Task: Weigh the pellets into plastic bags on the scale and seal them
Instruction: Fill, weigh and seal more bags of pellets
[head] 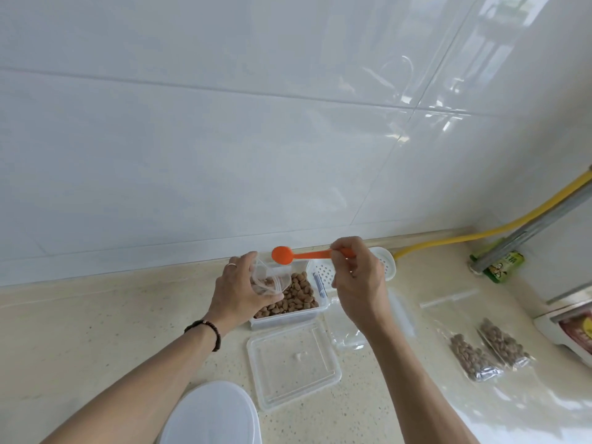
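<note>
Head view, looking down at speckled beige counter (pixel 96 331) against white tiled wall (pixel 224 123). Left hand (pixel 238 291) curled round small clear plastic bag (pixel 267 282), held open-mouthed just over left part of clear tub (pixel 288 318); a few pellets visible inside bag. Right hand (pixel 357 277) pinched handle of orange spoon (pixel 290 254), thumb and fingers pressed together on it, bowl raised over tub's far edge, pointed toward bag. Contents of bowl: cannot tell. Tub filled with brown pellets (pixel 296 296). Tub's clear lid (pixel 293 363) lay flat on counter just in front of tub. White rounded object (pixel 211 415) at near edge, partly cut off. White perforated tray (pixel 382 262) behind right hand. Empty clear bags (pixel 349 331) lay beside tub, under right forearm. Two filled bags (pixel 487 350) lay side by side well right of tub, touching. Yellow hose (pixel 480 232) ran along far right corner. Dark bead bracelet (pixel 211 331) on left wrist, ring on one left finger.
</note>
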